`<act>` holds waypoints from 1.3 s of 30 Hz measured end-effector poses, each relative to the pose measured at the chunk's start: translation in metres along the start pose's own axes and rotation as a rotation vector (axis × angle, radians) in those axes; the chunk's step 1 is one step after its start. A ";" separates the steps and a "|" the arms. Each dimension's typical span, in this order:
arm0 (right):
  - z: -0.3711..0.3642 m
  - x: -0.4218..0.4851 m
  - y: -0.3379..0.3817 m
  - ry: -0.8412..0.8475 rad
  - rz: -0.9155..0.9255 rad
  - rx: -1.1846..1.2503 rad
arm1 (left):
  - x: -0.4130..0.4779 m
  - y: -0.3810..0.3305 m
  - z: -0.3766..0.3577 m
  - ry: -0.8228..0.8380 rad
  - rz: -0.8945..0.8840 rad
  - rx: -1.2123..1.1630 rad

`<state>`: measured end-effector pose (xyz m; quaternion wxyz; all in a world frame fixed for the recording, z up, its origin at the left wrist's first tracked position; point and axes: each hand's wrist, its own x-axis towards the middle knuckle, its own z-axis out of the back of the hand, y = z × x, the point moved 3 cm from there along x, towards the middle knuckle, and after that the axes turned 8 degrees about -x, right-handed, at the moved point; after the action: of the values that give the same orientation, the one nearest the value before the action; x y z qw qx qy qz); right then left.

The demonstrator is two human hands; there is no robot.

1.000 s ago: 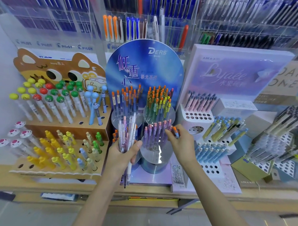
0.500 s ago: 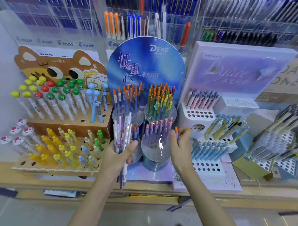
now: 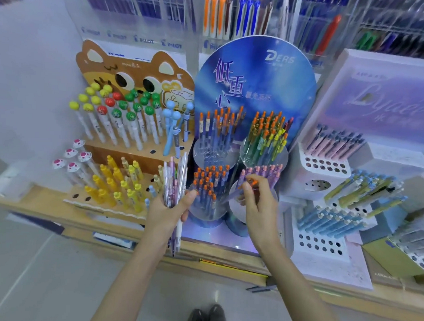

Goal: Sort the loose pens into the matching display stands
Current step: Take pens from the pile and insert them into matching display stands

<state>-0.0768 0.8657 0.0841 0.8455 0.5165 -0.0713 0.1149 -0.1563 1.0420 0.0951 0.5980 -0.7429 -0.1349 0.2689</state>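
My left hand [image 3: 167, 210] grips a bundle of loose pens [image 3: 175, 180], mostly clear and pink barrels, standing upright in front of the blue DERS display stand [image 3: 254, 75]. My right hand [image 3: 259, 200] pinches an orange-capped pen [image 3: 253, 184] at the lower right cup of purple pens [image 3: 261, 173]. The lower left cup [image 3: 207, 184] is full of orange-capped blue pens. Two upper cups hold blue-orange pens [image 3: 219, 127] and green-yellow pens [image 3: 267, 133].
A brown cat-faced stand [image 3: 137, 69] at left holds ball-topped and yellow pens. A white Lyaee stand [image 3: 323, 164] at right holds pink, yellow and light-blue pens. Clear racks of pens line the back wall. The wooden counter edge [image 3: 226, 261] runs below.
The view has swung left and closer. My right hand has moved from beside the stand onto the purple-pen cup with the orange-capped pen. My left hand keeps holding the bundle.
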 end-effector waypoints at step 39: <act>-0.090 -0.100 0.008 -0.491 -0.255 -0.026 | 0.046 0.014 0.066 0.390 -0.005 0.092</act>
<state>-0.1752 0.9376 0.0256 0.8171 0.5227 -0.2100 -0.1220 -0.1578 1.1162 0.0612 0.6469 -0.7523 -0.0058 0.1246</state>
